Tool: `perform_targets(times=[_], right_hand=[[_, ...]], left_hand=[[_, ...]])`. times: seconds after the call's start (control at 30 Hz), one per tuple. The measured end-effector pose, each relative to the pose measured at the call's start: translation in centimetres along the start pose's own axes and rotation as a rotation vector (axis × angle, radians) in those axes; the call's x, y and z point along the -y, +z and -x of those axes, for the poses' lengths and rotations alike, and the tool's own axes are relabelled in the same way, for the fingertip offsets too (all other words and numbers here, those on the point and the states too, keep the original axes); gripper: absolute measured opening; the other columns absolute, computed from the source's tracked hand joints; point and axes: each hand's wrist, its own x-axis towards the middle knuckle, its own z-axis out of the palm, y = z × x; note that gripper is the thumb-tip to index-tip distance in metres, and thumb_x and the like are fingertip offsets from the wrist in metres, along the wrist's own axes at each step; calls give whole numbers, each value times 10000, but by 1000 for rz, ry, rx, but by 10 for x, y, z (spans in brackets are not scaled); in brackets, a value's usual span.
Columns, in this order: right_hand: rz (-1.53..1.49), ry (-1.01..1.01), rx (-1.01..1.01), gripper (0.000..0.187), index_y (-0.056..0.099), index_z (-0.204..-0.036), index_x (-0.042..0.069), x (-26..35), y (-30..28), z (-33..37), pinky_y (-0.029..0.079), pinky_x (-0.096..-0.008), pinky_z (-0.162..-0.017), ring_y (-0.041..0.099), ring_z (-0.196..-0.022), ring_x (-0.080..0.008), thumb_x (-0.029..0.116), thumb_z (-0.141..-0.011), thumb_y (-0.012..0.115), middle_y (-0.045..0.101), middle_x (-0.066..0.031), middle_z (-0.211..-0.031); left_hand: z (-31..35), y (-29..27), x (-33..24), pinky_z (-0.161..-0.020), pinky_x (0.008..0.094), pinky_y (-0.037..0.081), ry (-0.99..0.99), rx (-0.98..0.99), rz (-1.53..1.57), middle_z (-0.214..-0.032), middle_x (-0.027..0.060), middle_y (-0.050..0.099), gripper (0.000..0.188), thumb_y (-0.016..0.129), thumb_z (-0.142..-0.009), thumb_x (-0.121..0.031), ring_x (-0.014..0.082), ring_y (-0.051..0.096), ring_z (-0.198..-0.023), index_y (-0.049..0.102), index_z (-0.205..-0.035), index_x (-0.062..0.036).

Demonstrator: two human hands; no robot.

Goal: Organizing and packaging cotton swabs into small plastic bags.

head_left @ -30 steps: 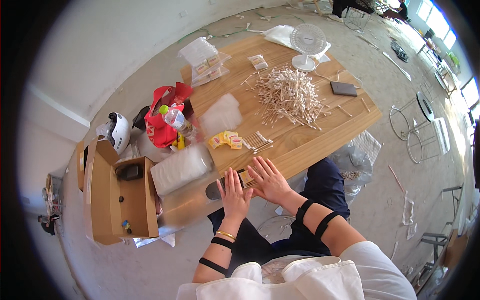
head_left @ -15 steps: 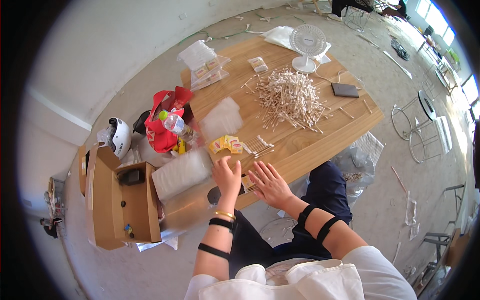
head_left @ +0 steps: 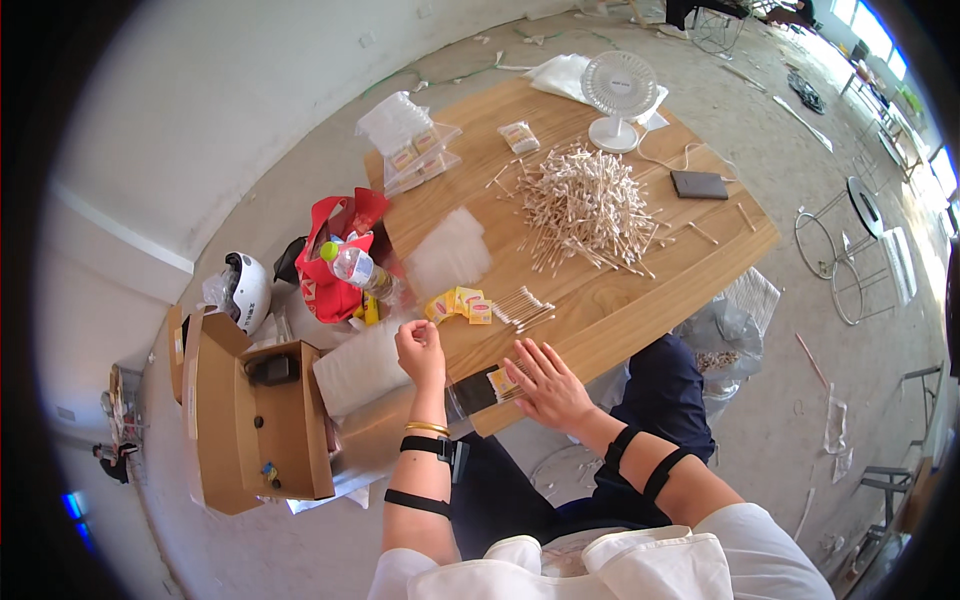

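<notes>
My right hand [head_left: 550, 386] lies flat with its fingers stretched out over a small yellow-and-white packet [head_left: 501, 384] at the table's near edge. Thin swab sticks show beside the packet, partly under those fingers. To the left, my left hand [head_left: 420, 350] is raised with its fingers curled together; whatever they may pinch is too small to make out. Just beyond the hands are several yellow cards [head_left: 459, 303] and a short row of cotton swabs [head_left: 524, 308]. A large heap of cotton swabs [head_left: 585, 208] covers the middle of the table.
A stack of clear plastic bags [head_left: 362, 368] and an open cardboard box [head_left: 290, 420] stand at the left. Behind them are a water bottle [head_left: 362, 270] and a red bag [head_left: 325, 290]. A white fan [head_left: 617, 95] and a dark power bank [head_left: 699, 184] sit farther back.
My left hand has moved left, away from the packet, and its fingers have curled in. My right hand stays flat over the packet. The view has shifted slightly.
</notes>
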Motion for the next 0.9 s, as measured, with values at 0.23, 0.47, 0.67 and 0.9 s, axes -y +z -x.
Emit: perform_targets(times=[0.23, 0.47, 0.67, 0.9], right_hand=[[-6, -11, 1, 729, 333, -1561, 108, 4, 0, -1, 149, -460, -1267, 227, -1537, -311, 461, -953, 522, 292, -178, -1632], [-20, -18, 0, 733, 333, -1563, 110, 6, -4, -3, 162, -464, -1262, 238, -1532, -320, 443, -945, 544, 291, -180, -1631], [-54, -3, -31, 703, 352, -1551, 106, 4, -4, -1, 173, -470, -1258, 248, -1527, -322, 401, -943, 547, 292, -183, -1630], [-43, 12, -35, 686, 350, -1559, 138, 8, -2, -1, 173, -485, -1254, 235, -1534, -313, 315, -923, 538, 288, -169, -1635]], left_hand=[[-8, 20, -46, -691, 251, 473, 7, 284, 142, -816, -16, 585, 132, 738, -902, -162, 83, 526, -737, 677, -964, -63], [19, -5, -32, -706, 345, 503, 76, 374, 170, -801, 19, 599, 212, 780, -864, -228, 178, 593, -748, 643, -932, -81], [76, -85, -1, -770, 457, 462, 205, 426, -341, -839, 74, 610, 284, 792, -827, -262, 311, 611, -844, 567, -849, -90], [112, -91, -4, -840, 449, 423, 212, 287, -501, -912, 86, 558, 313, 738, -859, -370, 302, 570, -934, 563, -851, -111]])
